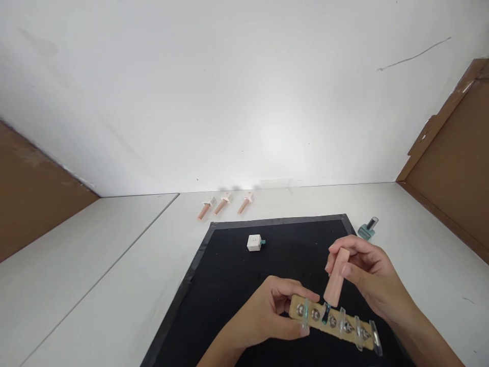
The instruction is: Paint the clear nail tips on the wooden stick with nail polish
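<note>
My left hand (275, 311) pinches the left end of a tan nail-tip stand (336, 334), which carries several clear nail tips and silver studs in a row. The nail tip at that end (305, 312) looks teal-tinted. Between the thumb and fingers of my right hand (367, 270) is a pink-handled nail polish brush (336, 278), slanted downward. Its dark teal bristle end meets the stand near the second nail tip; the tip itself is partly hidden by the brush. An uncapped white polish bottle (254, 243) with a teal neck lies on its side beyond my hands.
A black mat (229, 270) with taped edges covers part of the white table (95, 265). Three pink-capped bottles (222, 202) lie at the back. A teal polish bottle (367, 230) lies right of the mat. Brown cardboard panels (454, 163) stand at both sides, a white wall behind.
</note>
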Tool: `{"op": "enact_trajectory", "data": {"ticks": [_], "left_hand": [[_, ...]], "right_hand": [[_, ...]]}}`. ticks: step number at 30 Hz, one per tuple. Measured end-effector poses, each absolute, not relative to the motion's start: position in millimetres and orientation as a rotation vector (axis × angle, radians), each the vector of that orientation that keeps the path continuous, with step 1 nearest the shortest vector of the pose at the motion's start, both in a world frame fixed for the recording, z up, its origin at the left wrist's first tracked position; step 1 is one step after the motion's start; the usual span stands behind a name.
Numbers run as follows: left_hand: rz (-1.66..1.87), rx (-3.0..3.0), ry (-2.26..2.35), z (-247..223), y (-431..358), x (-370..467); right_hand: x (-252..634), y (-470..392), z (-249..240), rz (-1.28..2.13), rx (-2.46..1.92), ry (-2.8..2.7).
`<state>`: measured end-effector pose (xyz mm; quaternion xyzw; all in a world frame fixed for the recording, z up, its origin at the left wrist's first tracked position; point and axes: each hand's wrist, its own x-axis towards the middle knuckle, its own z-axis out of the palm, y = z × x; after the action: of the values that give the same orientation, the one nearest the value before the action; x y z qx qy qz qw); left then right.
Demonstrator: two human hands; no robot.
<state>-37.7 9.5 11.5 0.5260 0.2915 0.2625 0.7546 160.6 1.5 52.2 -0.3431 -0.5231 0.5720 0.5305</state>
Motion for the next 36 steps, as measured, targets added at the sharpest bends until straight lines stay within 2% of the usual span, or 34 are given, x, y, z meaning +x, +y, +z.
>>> {"op": "enact_trajectory", "data": {"ticks": [5, 15, 22, 30, 36], "left_hand": [[0.564, 1.187, 0.655, 15.8, 11.0, -36.5], [0.586, 1.154, 0.611, 8.7, 9.3, -39.9], [0.576, 1.197, 0.636, 16.3, 12.0, -35.2], [0.598, 1.138, 0.591, 4.9, 8.7, -41.8], [0.577, 1.188, 0.63, 13.6, 11.4, -38.1]], "right_hand": [[161.0, -0.2, 50.5, 1.428, -0.804, -1.273], [162.5, 2.2, 49.4, 1.297, -0.843, -1.254], [161.7, 0.7, 48.4, 1.411, -0.786, -1.321], [164.2, 3.0, 48.0, 1.249, -0.903, -1.266], [161.7, 0.5, 48.2, 1.366, -0.777, -1.309]]}}
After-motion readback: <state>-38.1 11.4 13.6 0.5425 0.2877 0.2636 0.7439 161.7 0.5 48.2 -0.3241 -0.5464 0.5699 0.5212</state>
